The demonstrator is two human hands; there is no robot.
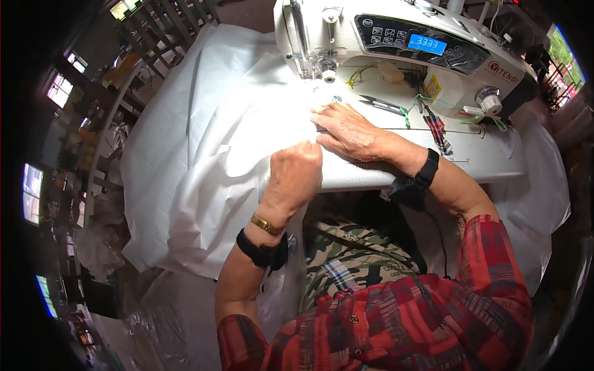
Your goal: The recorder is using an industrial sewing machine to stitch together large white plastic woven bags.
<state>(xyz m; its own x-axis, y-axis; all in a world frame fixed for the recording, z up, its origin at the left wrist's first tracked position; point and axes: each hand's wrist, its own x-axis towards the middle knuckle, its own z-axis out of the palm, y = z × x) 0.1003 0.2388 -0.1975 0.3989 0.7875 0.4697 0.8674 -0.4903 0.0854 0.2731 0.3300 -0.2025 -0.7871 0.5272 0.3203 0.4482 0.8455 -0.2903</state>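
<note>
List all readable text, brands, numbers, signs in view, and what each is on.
Wording and digits not copied; locations only:
Blue display: lit digits, readable.
Sewing machine, right end: red brand lettering, readable; the line beneath is too small.
Control panel keys: small symbols, no readable words.
Camouflage cloth: dark lettering, partly readable.
Yellow label: too small.

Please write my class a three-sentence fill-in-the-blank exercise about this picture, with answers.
The left hand, at the white sheet, is curled into a ____.
The screen on the sewing machine glows ____.
Of the person's two wrists, the gold band circles the ____ one.

Answers: fist; blue; left.
</note>
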